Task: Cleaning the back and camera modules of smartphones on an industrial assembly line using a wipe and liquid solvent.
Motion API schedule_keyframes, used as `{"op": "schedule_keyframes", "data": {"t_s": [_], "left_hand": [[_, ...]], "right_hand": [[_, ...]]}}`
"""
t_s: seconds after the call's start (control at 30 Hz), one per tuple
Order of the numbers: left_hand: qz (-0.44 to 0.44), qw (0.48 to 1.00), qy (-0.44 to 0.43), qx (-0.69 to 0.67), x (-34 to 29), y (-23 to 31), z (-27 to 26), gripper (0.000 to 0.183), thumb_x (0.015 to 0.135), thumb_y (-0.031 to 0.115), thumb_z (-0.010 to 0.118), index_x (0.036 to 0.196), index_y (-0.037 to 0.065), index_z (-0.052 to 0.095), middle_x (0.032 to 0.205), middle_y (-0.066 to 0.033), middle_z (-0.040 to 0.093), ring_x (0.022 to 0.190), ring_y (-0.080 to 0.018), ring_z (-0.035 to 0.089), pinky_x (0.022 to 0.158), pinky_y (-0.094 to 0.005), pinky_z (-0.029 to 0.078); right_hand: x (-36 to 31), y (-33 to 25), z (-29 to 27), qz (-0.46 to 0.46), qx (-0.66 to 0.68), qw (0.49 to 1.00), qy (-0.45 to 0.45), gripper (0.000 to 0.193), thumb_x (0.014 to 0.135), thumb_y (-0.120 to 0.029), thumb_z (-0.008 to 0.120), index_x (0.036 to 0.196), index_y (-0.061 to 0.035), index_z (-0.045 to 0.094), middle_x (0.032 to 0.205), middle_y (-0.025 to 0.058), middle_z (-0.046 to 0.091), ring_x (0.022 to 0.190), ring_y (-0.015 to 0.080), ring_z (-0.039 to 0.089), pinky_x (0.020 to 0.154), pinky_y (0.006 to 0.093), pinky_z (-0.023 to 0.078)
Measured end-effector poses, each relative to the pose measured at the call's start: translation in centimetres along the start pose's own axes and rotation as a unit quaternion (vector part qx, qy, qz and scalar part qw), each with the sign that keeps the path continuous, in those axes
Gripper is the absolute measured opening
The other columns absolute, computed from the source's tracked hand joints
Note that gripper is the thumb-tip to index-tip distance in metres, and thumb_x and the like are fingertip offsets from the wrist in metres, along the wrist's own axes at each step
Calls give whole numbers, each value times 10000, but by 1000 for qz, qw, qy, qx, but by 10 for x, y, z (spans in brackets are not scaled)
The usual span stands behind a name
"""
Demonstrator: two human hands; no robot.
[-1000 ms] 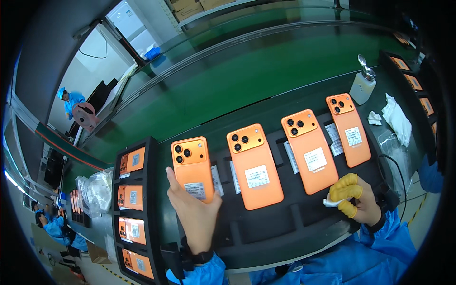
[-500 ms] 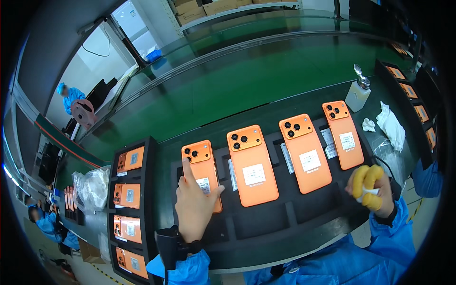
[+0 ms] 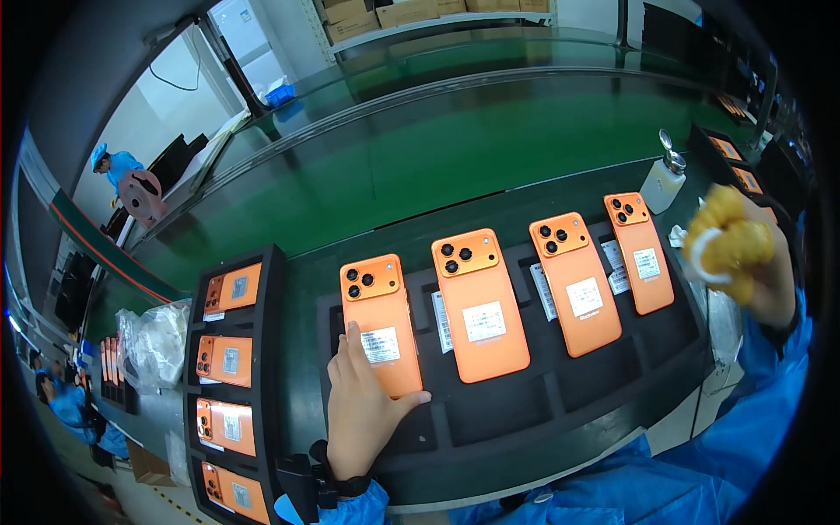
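Four orange phones lie back up across a black foam tray [image 3: 499,420]. My left hand [image 3: 363,420] is at the lower end of the leftmost phone [image 3: 385,306], fingers stretched along its left edge and thumb at its lower right corner; how firmly it touches is unclear. To its right are a second phone [image 3: 481,289], a third phone [image 3: 577,280] and a fourth phone [image 3: 643,271], with white labels on their backs. My right hand [image 3: 739,249], with yellow finger covers, is raised at the right, fingers curled on a white wipe [image 3: 703,254], somewhat blurred.
A dispenser bottle [image 3: 662,185] with its metal lid up stands behind the right hand. Another black tray of orange phones [image 3: 232,360] stands at left, beside a clear plastic bag [image 3: 157,346]. A green conveyor [image 3: 420,149] runs behind. A person in blue [image 3: 114,166] is far left.
My left hand has come down from the leftmost phone's cameras to its lower end. My right hand has risen up and right, away from the fourth phone. The view has shifted slightly.
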State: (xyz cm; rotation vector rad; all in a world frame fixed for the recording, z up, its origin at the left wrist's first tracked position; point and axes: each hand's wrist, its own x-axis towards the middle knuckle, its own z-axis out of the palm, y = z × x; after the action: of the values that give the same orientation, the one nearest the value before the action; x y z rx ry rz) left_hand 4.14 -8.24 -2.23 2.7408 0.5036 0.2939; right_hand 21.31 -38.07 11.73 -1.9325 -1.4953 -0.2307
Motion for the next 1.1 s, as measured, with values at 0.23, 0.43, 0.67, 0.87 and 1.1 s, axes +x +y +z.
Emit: {"op": "schedule_keyframes", "data": {"t_s": [0.23,0.43,0.67,0.87,1.1], "left_hand": [[16,1000,12,-15,3,9,-3,1047,545,285,803,1296,-80,171,1186,-303,338,1065,-420,386,864,-417,405],[4,1000,18,2,2,6,0,1025,544,288,801,1293,-62,193,1174,-299,354,1064,-412,396,851,-404,414],[1,999,29,28,-1,5,-1,1011,531,311,799,1283,-55,231,1159,-308,370,1041,-398,424,824,-388,431],[19,999,41,31,1,5,2,1008,525,316,799,1278,-58,244,1138,-311,387,1028,-399,437,811,-384,439],[8,999,42,20,0,4,1,1019,513,319,803,1280,-55,246,1130,-309,394,1026,-392,441,803,-375,447]], "right_hand": [[148,20,88,-234,-99,960,-121,153,718,-26,607,865,-38,567,825,104,529,817,277,537,699,343,454],[197,22,194,-237,-146,932,-229,151,696,-53,595,841,-22,565,780,125,541,798,287,564,658,351,473],[210,24,234,-294,-141,912,-247,121,698,-73,589,803,-13,580,767,126,523,758,274,583,634,339,488],[205,38,237,-316,-154,898,-266,155,681,-81,602,817,-7,588,786,114,524,791,268,580,656,335,494],[211,56,224,-281,-166,913,-246,119,681,-45,608,792,-4,592,781,106,523,786,270,568,669,365,470]]}}
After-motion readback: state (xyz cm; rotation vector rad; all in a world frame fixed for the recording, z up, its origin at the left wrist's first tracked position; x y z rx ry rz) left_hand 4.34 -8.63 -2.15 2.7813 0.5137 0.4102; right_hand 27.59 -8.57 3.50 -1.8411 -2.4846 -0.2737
